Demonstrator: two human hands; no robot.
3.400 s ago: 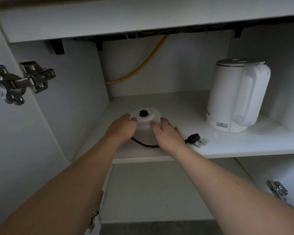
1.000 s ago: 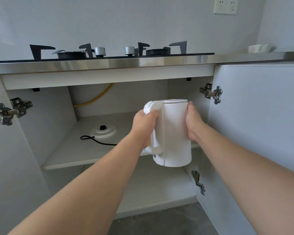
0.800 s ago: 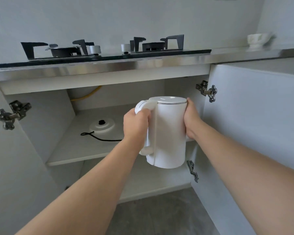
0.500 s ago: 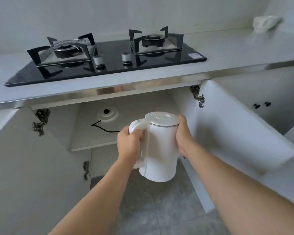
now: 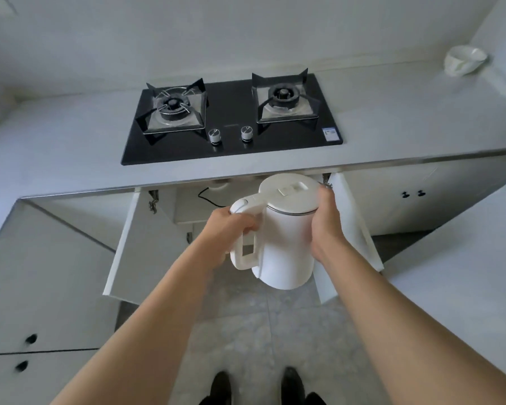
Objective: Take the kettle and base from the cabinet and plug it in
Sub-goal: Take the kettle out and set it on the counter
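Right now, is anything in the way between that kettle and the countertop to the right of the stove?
Nothing visible. The kettle, held by the left hand and right hand, hangs below the countertop; only a white bowl sits far back.

We count one kettle, two hands, two burners, two knobs, two open doors, one bowl, two shoes.

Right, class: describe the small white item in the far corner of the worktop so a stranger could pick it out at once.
Start at the black gas hob set into the grey worktop. Follow the worktop right to the far corner by the wall: a crumpled white cup lies tipped there. It is the only loose thing on the worktop.
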